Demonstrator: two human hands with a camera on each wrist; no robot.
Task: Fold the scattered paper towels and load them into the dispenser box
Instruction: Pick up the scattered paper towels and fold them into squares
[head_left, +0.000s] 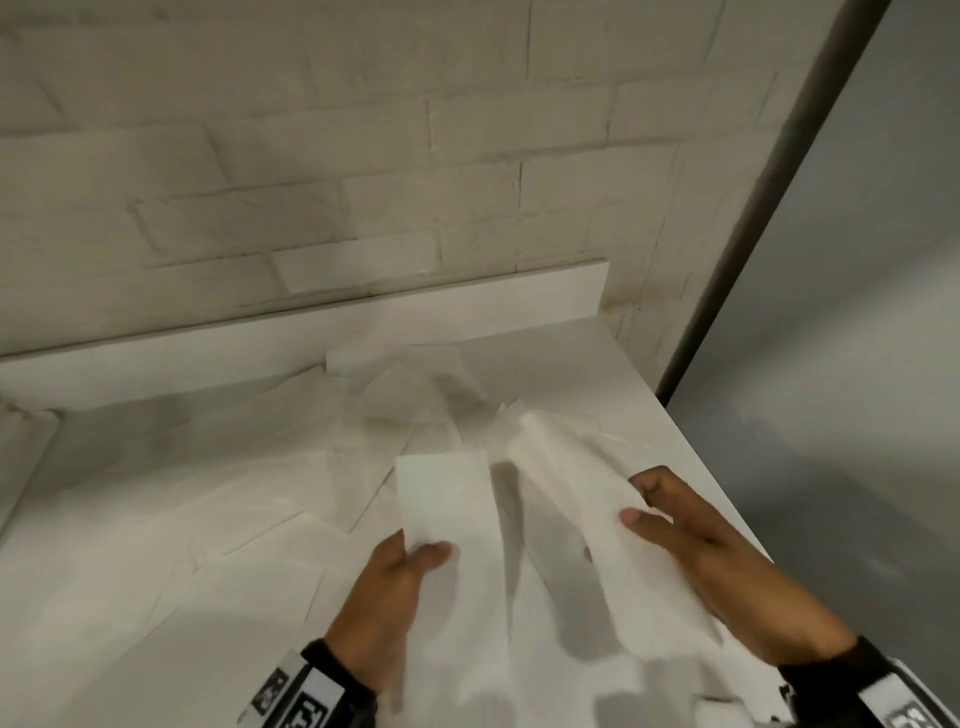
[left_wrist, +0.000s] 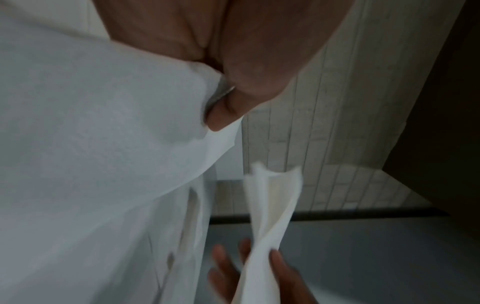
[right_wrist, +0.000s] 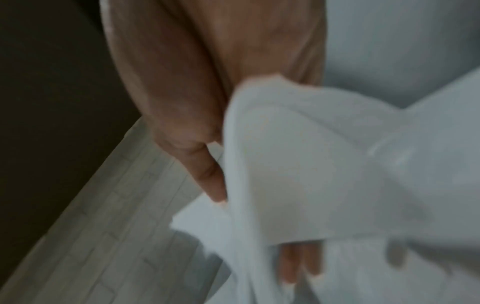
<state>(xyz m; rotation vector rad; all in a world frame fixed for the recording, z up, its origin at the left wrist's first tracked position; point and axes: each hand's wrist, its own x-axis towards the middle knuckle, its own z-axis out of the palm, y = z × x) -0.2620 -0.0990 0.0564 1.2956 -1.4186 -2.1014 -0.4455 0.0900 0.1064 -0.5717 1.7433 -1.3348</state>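
Observation:
In the head view my left hand (head_left: 421, 551) pinches the near end of a flat folded white paper towel (head_left: 441, 499) between thumb and fingers and holds it above the table. My right hand (head_left: 636, 501) grips a longer, loosely creased paper towel (head_left: 566, 483) that slants away to the upper left. The left wrist view shows the left thumb (left_wrist: 231, 102) pressed on its paper towel (left_wrist: 103, 123), with the right hand (left_wrist: 275, 265) and its curled towel (left_wrist: 272, 205) beyond. In the blurred right wrist view, a finger (right_wrist: 207, 170) lies along the towel (right_wrist: 298, 164). I cannot make out a dispenser box.
Several more white paper towels (head_left: 291, 488) lie scattered over the white table (head_left: 104, 597), heaped towards the back (head_left: 410, 405). A white ledge (head_left: 311, 332) runs along the pale brick wall (head_left: 311, 156). The table's right edge (head_left: 727, 499) drops to a grey floor beside a dark post (head_left: 769, 197).

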